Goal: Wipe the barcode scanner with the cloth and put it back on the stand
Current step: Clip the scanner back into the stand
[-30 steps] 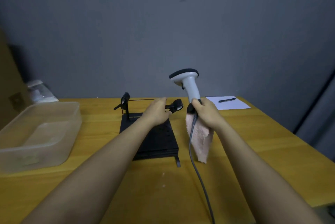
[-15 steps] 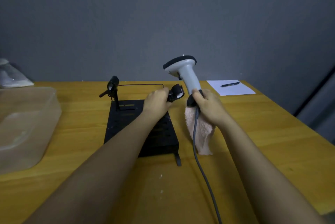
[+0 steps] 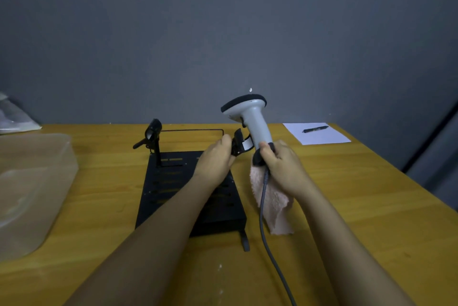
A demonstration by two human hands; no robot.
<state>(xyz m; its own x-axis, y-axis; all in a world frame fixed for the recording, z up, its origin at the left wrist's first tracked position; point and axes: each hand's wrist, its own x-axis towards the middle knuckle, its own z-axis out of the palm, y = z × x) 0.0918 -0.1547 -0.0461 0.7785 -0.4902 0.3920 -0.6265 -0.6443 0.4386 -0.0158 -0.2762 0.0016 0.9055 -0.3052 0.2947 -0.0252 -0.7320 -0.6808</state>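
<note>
Now, head view:
Change: barcode scanner sits closer to the stand clip than a second ago.
Right hand: fingers clamped on scanner grip and cloth.
Left hand: fingers closed on stand's right clip.
Room: bare desk right of the hands; tub at left edge.
Axis: scanner upright, head tilted left.

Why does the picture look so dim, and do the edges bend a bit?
Head view: the light is low and soft, so the grey wall looks murky and the shadows under the stand are faint; the white barcode scanner stands out brightest. The wide lens bows the table edge and stretches the forearms near the bottom. The plastic tub at the left looks hazy.
</note>
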